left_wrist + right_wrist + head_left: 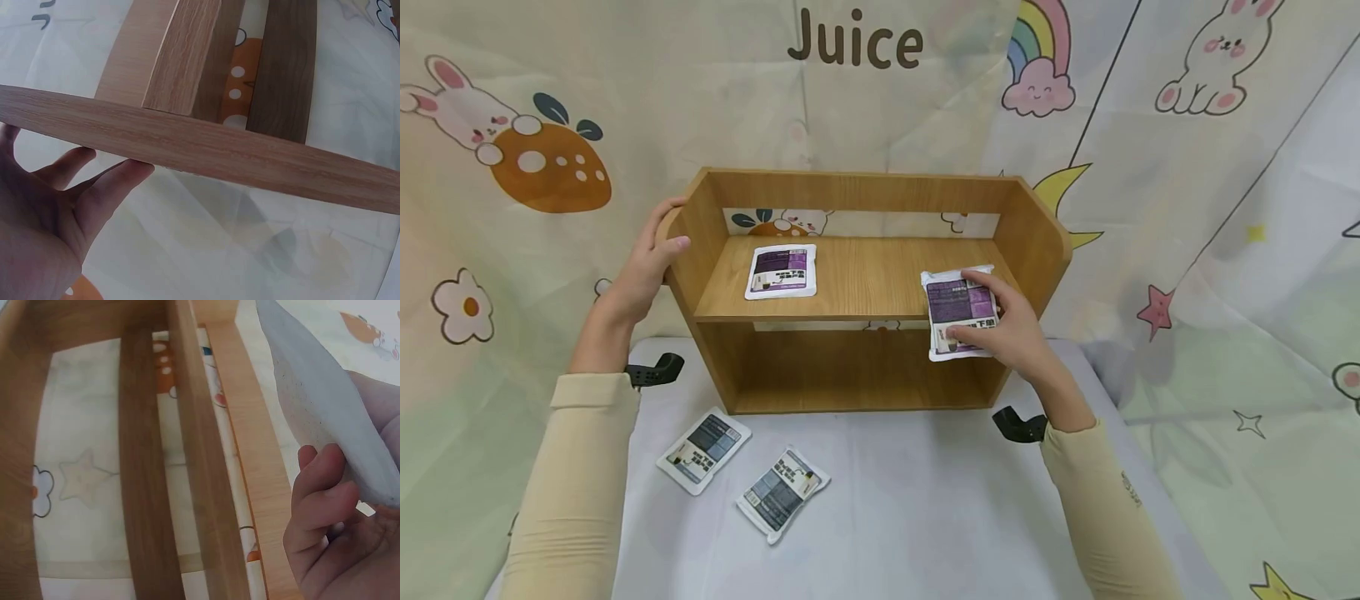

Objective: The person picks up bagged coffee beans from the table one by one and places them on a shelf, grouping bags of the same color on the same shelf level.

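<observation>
A two-tier wooden shelf [868, 367] stands on the white table. My left hand [643, 262] holds its left side panel [206, 150], thumb over the front edge; in the left wrist view other fingertips touch the panel from outside. My right hand [1011, 329] pinches a white pouch with a purple label [958, 304] in front of the upper board's right end. The right wrist view shows that pouch's pale back [325, 394] tilted, fingers curled against it. A similar purple-labelled pouch [781, 272] lies on the upper board at left.
Two pouches with grey labels, one at left [703, 450] and one nearer me [783, 494], lie on the white tabletop [910, 508] before the shelf. A printed cloth [700, 92] with rabbits and the word Juice hangs behind.
</observation>
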The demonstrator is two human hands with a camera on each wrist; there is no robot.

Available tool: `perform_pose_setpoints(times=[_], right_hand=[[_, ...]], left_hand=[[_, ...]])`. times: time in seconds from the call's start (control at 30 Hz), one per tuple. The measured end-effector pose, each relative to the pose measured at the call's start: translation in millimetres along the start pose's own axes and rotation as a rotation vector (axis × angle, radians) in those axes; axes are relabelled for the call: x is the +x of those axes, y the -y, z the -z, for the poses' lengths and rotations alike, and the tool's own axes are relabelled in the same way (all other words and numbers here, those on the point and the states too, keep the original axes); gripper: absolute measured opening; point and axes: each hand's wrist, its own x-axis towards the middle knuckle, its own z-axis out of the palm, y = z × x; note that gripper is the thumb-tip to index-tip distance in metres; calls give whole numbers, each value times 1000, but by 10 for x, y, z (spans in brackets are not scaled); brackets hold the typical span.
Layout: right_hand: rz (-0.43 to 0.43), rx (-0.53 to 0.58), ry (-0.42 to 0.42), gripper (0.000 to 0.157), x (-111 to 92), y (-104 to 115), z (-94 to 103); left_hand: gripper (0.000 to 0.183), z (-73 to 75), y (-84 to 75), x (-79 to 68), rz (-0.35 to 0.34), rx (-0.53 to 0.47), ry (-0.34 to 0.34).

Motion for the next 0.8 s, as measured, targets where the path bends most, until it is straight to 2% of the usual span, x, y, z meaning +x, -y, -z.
perform_pose_setpoints(times=[0.3, 0.57, 0.8], right_hand=[[-2, 22, -22, 77, 400, 86, 79], [-55, 31, -11, 77, 650, 81, 87], [-97, 61, 25, 81, 873, 108, 77]], left_hand=[[54, 5, -36, 24, 12, -2, -9], [55, -36, -2, 31, 2, -5, -4], [55, -24, 5, 23, 31, -2, -15]])
